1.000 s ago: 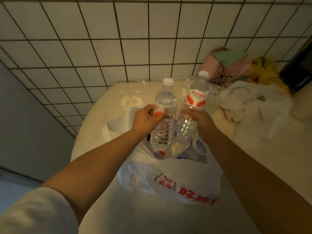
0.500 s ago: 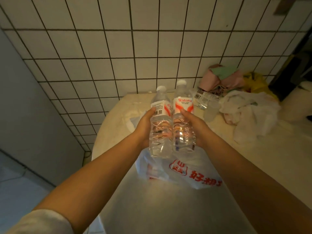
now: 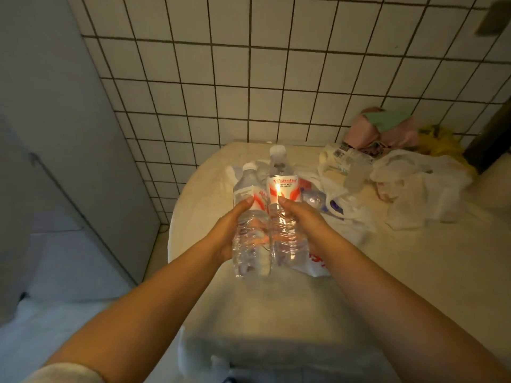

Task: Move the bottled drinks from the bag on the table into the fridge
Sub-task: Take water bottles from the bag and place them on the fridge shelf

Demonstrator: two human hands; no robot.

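Two clear water bottles with red and white labels stand upright, side by side, in the air over the table's near left corner. My left hand (image 3: 231, 230) grips the left bottle (image 3: 249, 217) from its left side. My right hand (image 3: 301, 225) grips the right bottle (image 3: 284, 214) from its right side. The two bottles touch each other. Behind and to the right of them lies the white plastic bag with red print (image 3: 343, 217) on the table (image 3: 414, 272), with the cap end of another bottle (image 3: 313, 200) showing in its mouth. A grey fridge door (image 3: 69, 161) fills the left side.
A white tiled wall (image 3: 276, 78) rises behind the table. At the back right of the table lie crumpled white bags (image 3: 414, 186), a pink bundle (image 3: 381, 128) and a yellow bag (image 3: 442, 142). A narrow gap of floor (image 3: 160, 244) separates fridge and table.
Both hands lifted the two bottles out of the bag and brought them together, then toward me and left. The view has turned left, bringing the fridge into sight.
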